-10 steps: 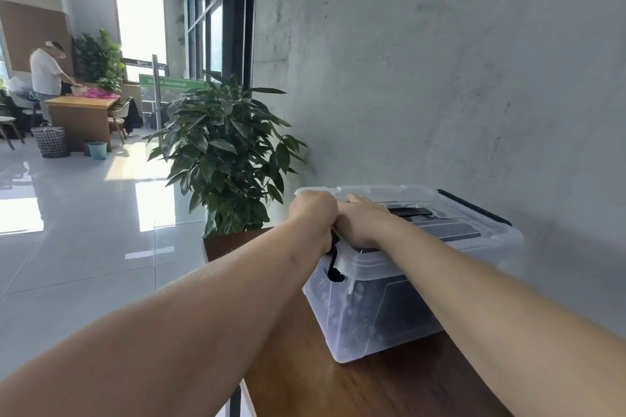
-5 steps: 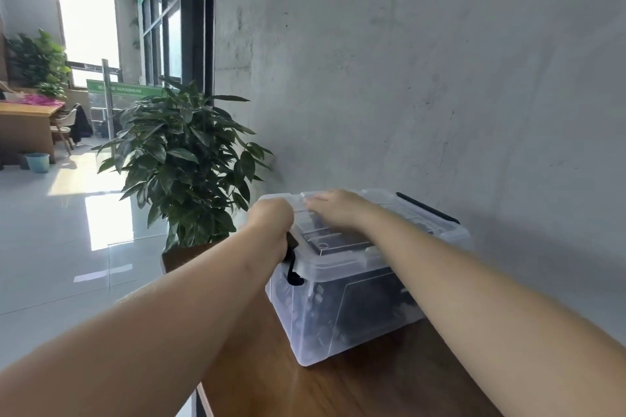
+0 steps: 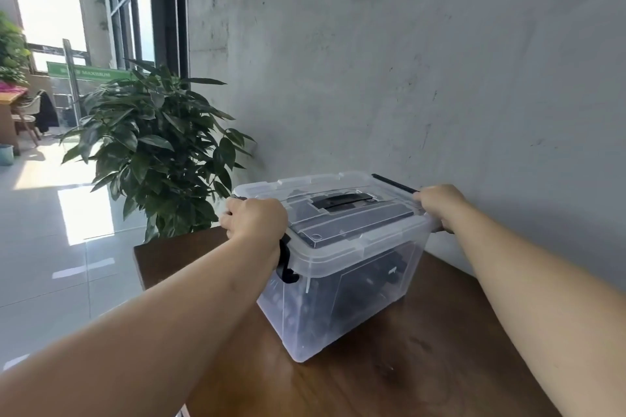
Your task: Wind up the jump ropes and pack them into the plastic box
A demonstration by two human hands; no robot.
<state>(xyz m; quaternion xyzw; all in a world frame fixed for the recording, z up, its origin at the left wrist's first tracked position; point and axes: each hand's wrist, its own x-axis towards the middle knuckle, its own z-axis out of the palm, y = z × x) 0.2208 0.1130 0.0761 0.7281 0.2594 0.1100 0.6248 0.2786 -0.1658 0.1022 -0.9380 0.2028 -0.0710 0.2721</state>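
Packing looking done, closing step in hand: left hand gripping one end of the lidded plastic box sitting on the worktop, right hand curling over the far end, dark ropes showing inside; next likely pressing both latches home

wall seemingly close behind box

Clear plastic box (black latches, black lid handle), dark brown table, green plant, grey wall.
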